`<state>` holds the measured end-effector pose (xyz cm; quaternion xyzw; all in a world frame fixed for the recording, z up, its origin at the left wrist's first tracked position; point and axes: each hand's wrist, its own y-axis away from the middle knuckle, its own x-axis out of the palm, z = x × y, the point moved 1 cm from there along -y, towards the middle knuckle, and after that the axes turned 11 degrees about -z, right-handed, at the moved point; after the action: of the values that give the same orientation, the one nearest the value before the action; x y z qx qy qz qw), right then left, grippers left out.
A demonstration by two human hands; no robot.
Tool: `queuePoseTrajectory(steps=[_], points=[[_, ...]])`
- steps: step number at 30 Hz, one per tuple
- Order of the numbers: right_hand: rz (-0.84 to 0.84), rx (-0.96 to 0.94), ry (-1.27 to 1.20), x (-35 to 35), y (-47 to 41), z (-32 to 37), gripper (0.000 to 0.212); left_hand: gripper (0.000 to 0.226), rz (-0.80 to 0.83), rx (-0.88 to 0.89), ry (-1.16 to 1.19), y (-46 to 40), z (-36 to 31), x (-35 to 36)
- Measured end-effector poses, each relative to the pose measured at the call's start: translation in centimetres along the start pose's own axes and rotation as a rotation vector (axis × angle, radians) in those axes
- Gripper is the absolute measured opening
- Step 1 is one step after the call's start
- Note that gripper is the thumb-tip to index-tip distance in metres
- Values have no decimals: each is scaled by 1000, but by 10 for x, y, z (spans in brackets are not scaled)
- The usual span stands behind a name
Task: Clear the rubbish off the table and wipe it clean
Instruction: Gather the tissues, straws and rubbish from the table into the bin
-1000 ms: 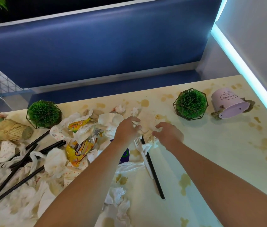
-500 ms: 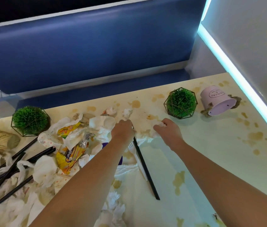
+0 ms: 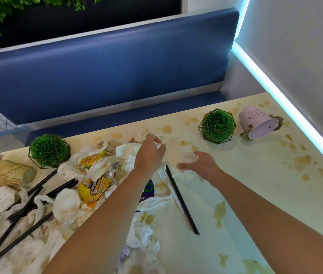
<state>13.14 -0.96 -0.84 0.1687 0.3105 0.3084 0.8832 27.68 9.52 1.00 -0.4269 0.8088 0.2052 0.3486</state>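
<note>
The cream table (image 3: 265, 194) is spotted with brown stains and its left half is littered. My left hand (image 3: 149, 155) reaches to the far edge and pinches a crumpled tissue (image 3: 159, 142) there. My right hand (image 3: 203, 166) rests beside it, fingers curled round another crumpled tissue (image 3: 189, 156). Just below both hands lie a white plastic fork (image 3: 169, 187) and a black straw (image 3: 182, 202). Yellow snack wrappers (image 3: 94, 187), used napkins (image 3: 67, 202) and several black straws (image 3: 28, 206) are heaped to the left. More wadded tissues (image 3: 142, 234) lie under my left forearm.
Two green ball plants in wire frames stand at the back, one on the left (image 3: 49, 150) and one on the right (image 3: 217, 125). A pink pot (image 3: 255, 121) lies tipped over near the lit wall. A paper-wrapped bouquet (image 3: 8, 174) lies far left. A blue bench (image 3: 107, 76) runs behind.
My left hand has reached further toward the far edge onto a tissue. My right hand has closed round a tissue. The view has tilted upward.
</note>
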Motion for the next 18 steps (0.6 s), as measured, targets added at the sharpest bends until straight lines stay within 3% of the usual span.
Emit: queuePoseTrajectory(steps=[2,4,10,15,18], points=[[34,-37,203,4,9,-6,50,20,-5,5,32,4,-2,-8],[0,-25,292,3,16,-12,25,24,15,19,45,7,-3,-14],[-138,52,-110,-7,49,-15,10,22,193,137,-11,28,-5,-24],[-189,56,-285,-21,76,-16,7,29,385,233,-67,56,-12,-15],[-218,67,-418,-27,88,-22,8,54,502,290,-105,69,-18,-9]])
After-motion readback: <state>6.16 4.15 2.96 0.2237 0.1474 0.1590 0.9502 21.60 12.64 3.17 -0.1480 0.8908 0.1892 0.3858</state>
